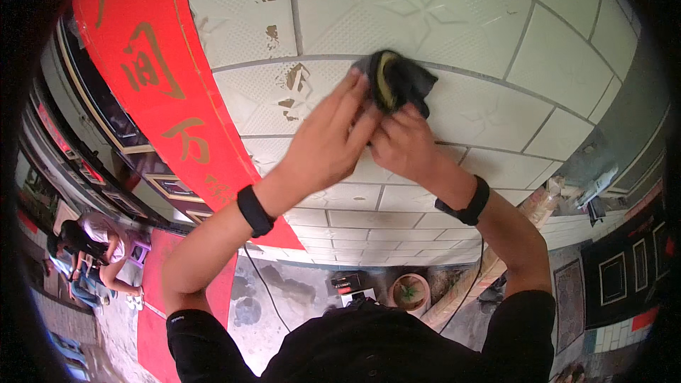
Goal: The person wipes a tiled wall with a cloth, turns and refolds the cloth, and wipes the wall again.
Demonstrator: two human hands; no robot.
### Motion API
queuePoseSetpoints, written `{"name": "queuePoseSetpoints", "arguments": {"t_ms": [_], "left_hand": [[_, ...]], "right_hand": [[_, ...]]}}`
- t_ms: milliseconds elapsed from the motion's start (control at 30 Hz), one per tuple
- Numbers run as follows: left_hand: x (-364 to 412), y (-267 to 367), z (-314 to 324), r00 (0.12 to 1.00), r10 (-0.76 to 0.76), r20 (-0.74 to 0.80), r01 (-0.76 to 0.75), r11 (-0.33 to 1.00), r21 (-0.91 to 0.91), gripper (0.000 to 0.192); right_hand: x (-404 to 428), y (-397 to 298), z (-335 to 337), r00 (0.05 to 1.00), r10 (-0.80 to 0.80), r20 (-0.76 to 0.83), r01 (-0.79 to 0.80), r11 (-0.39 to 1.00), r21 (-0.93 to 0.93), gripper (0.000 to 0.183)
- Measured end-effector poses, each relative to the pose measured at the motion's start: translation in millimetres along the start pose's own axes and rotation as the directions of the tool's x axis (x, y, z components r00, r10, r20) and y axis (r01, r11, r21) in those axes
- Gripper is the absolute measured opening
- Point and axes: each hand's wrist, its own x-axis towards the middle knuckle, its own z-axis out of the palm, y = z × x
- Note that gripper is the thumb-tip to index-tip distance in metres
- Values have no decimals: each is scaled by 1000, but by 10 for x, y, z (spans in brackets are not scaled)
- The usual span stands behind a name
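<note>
A dark cloth (412,82) with a yellow-green band is bunched against the white tiled wall (479,101). My left hand (332,127) has its fingers on the left side of the cloth. Below it, my right hand (404,141) grips the cloth's lower edge, and the two hands nearly meet. Brown patches (295,77) mark the wall tiles left of the cloth. Each wrist wears a black band, with a thin dark cable hanging near it. The fingertips of both hands are partly hidden by the cloth and blur.
A red paper banner (186,101) with gold characters hangs on the left. Below stand a potted plant (409,292) and a small dark box (346,283). A long wrapped roll (468,287) leans at the right. People (93,250) are gathered at the far left near a purple stool (139,251).
</note>
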Motion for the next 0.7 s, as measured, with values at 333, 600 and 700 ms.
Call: {"name": "queuePoseSetpoints", "arguments": {"t_ms": [333,600,700], "left_hand": [[477,396,-59,998,-27,-58,21,994,-106,54],[470,654,-203,981,89,-171,-129,963,-236,36],[358,628,-316,982,135,-129,-157,971,-178,37]], "right_hand": [[437,598,-391,941,285,-181,-322,918,-230,59],[417,341,-369,950,300,84,-258,909,-327,57],[641,333,-681,635,470,613,-432,874,-223,60]]}}
